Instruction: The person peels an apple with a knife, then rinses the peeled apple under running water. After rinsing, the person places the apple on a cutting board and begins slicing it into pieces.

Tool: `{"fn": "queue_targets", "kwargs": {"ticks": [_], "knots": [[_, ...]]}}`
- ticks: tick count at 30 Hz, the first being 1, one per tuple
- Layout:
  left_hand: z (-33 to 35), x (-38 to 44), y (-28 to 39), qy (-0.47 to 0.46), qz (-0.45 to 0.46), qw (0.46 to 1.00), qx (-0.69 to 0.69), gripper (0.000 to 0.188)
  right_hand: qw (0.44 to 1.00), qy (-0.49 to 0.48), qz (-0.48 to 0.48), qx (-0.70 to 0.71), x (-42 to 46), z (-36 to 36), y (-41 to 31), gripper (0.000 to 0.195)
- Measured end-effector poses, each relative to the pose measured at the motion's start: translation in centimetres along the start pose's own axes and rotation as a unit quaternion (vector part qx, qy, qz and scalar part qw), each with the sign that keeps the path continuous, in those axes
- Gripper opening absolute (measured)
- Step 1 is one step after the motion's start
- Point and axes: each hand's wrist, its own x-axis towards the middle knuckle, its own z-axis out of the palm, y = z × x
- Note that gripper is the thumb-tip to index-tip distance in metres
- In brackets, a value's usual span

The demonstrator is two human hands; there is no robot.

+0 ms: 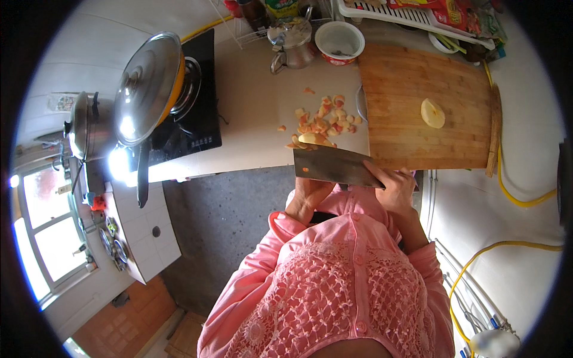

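A wide dark-bladed cleaver [335, 166] is in my right hand [396, 185], its blade reaching left in front of the counter's edge. Behind and below that blade is my left hand [315, 192]; its fingers are mostly hidden, so what it holds cannot be told. Just past the blade's far edge shows a pale peeled fruit piece [313, 138], perhaps an apple, among red and yellow peel scraps [329, 116] on the counter. On the wooden cutting board [394, 138], to the right, lies a cut piece of pale peeled fruit [433, 113].
A lidded pan [150, 89] stands on the black stove [201, 125] at left, its handle jutting past the counter edge. Behind the scraps are a metal pot [297, 53] and a white-rimmed bowl [340, 42]. A white rack [403, 20] holds packets. A yellow hose [506, 192] runs at right.
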Motion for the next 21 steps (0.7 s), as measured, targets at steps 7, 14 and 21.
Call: {"fn": "queue_targets", "kwargs": {"ticks": [7, 14, 21], "knots": [[-0.9, 0.4, 0.5, 0.012, -0.038, 0.998, -0.04, 0.039, 1.0, -0.005, 0.021, -0.013, -0.3, 0.3, 0.6, 0.038], [0.3, 0.1, 1.0, 0.045, -0.068, 0.996, -0.048, 0.04, 0.986, -0.043, 0.14, -0.077, -2.7, 2.5, 3.8, 0.013], [1.0, 0.2, 0.9, 0.055, -0.055, 0.996, -0.042, 0.04, 0.981, -0.029, 0.183, -0.048, -3.1, 2.3, 4.0, 0.007]]}}
